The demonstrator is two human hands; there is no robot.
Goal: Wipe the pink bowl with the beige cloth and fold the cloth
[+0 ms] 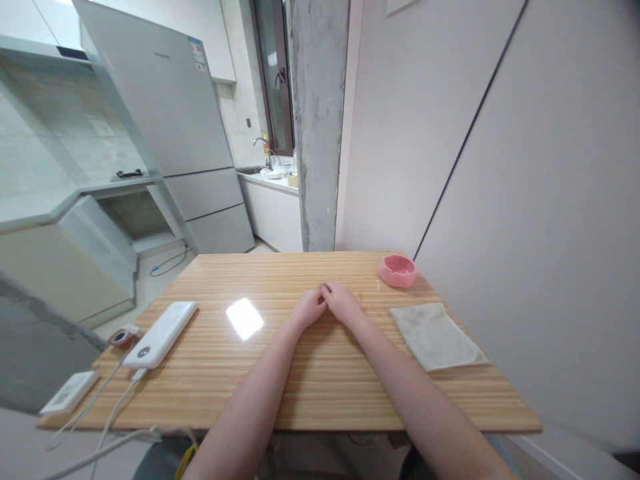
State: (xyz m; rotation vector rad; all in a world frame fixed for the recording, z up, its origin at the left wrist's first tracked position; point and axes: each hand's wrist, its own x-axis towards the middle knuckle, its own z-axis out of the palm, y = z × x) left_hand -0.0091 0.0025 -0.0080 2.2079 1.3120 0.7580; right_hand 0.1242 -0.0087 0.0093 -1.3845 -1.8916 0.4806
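The left hand (311,307) and right hand (341,301) meet mid-desk (345,393), whether open or closed I cannot tell, and the pink dish (399,273) near the far right corner looks stiff, perhaps brittle, likely best held around its outer walls

Here they are, the bare left forearm (265,373) and bare right forearm (395,370), both slanting forward and inward to form a narrow wedge! Out at its tip, left hand (309,307) meets right hand (342,301), backs turned up, wrists a little apart, fingers (327,289) bent in and touching, though exactly how they overlap is too small to tell
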